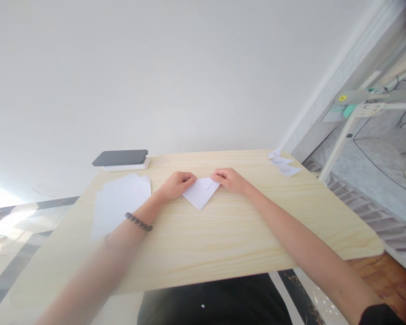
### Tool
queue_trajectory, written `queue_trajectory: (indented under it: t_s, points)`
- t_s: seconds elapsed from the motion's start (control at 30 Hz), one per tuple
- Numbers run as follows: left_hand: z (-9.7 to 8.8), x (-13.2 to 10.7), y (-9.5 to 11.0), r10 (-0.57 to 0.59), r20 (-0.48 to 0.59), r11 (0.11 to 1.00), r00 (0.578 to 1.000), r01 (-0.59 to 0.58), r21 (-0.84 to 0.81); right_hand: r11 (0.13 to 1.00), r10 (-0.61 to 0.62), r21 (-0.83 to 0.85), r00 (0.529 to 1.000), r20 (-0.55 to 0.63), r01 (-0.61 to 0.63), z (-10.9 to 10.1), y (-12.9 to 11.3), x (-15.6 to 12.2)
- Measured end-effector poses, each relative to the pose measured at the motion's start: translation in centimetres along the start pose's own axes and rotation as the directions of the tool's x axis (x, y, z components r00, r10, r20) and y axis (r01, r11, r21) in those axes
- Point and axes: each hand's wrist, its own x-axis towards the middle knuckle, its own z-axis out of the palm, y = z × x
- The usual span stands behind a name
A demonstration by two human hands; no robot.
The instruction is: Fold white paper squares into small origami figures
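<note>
A folded piece of white paper (200, 195) hangs or rests just above the middle of the table, its pointed corner toward me. My left hand (178, 184) pinches its upper left corner between thumb and fingers. At the upper right corner, my right hand (230, 179) has a like pinch, near a small folded flap. A beaded bracelet (138, 222) circles my left wrist. Whether the paper touches the tabletop I cannot tell.
White paper sheets (122, 198) lie left of my left forearm on the wooden table (196, 248). Behind them a dark phone (122, 157) sits on a white block with a cable. Several folded paper pieces (284, 163) lie at the back right. A wall (189, 76) borders the far edge.
</note>
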Motion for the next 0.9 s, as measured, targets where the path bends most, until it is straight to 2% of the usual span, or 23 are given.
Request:
queue_trajectory:
  t_s: [0.13, 0.27, 0.4, 0.53, 0.73, 0.9]
  points:
    - [-0.3, 0.0, -0.1, 0.019, 0.045, 1.000, 0.999, -0.020, 0.021, 0.997, -0.019, -0.076, 0.995, -0.102, 0.012, -0.1, 0.2, 0.2]
    - [-0.5, 0.1, -0.2, 0.042, 0.078, 0.999, 0.996, -0.044, 0.014, 0.994, -0.023, -0.111, 0.993, -0.117, 0.010, -0.2, 0.4, 0.2]
    - [-0.3, -0.1, -0.3, 0.065, 0.050, 0.997, 0.997, -0.063, -0.052, 0.993, -0.032, -0.120, 0.993, -0.114, 0.018, -0.3, 0.5, 0.2]
    - [-0.1, -0.2, -0.4, 0.114, -0.029, 0.979, 0.993, -0.118, -0.169, 0.991, -0.030, -0.133, 0.993, -0.118, 0.015, -0.2, 0.4, 0.2]
    - [0.0, -0.2, -0.3, 0.094, -0.001, 0.995, 0.996, -0.094, -0.022, 0.978, -0.061, -0.204, 0.991, -0.118, 0.036, 0.0, 0.6, 0.2]
    - [0.3, -0.1, -0.3, 0.083, -0.058, 0.993, 0.995, -0.078, 0.084, 0.928, -0.207, -0.351, 0.957, -0.205, 0.126, 0.1, 1.3, 0.4]
